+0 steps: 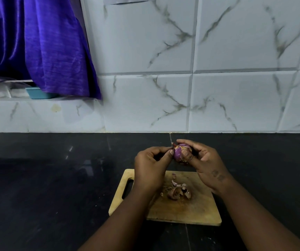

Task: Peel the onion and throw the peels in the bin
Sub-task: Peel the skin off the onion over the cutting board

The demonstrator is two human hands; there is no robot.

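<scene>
A person is holding a purple onion [179, 153] in both hands above a wooden cutting board [190, 207] lying on a dark countertop [55, 178].

The right hand [204, 164] is cupping the onion, its fingers curling over the top and its thumb pressing against the front, while the left hand [150, 167] is pinching a strip of skin at the onion's left end between thumb and fingertips. Loose peels [178, 191] are lying in a small heap near the middle of the board, below the hands. Behind the counter, a marbled tile wall [218, 69] is filling the background, and a purple curtain [37, 46] is hanging at the upper left over a sill holding a teal container [37, 93].
</scene>
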